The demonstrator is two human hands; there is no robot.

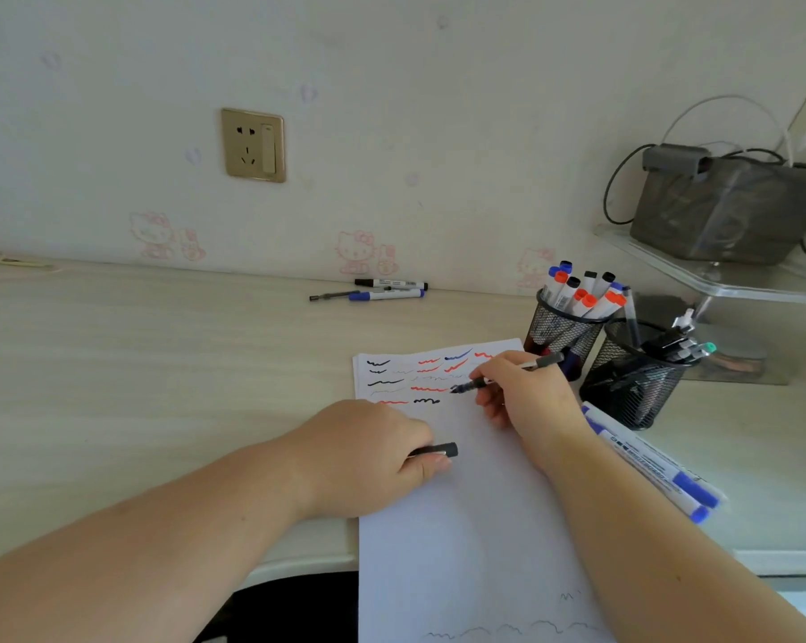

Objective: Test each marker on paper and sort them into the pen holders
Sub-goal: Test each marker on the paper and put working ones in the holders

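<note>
Two mesh pen holders (565,334) sit at the far right of the desk (159,364), the left one stuffed with capped markers, and two blue markers (660,471) lie just right of the paper (475,526). Three more pens (377,290) rest way back by the wall. The right hand (526,392) pinches a pen (498,375), tip on the paper among the squiggles. The left hand (373,457) curls around the cap (438,451), resting on the paper's left edge.

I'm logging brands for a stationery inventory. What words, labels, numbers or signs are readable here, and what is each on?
No text can be read.
Blue-capped markers right of the paper: dark barrel print, too blurred.
Markers by the wall: barrel print, too small.
Markers in the left mesh holder: labels too small.
Paper: only test scribbles.
Wall socket: unmarked.
</note>
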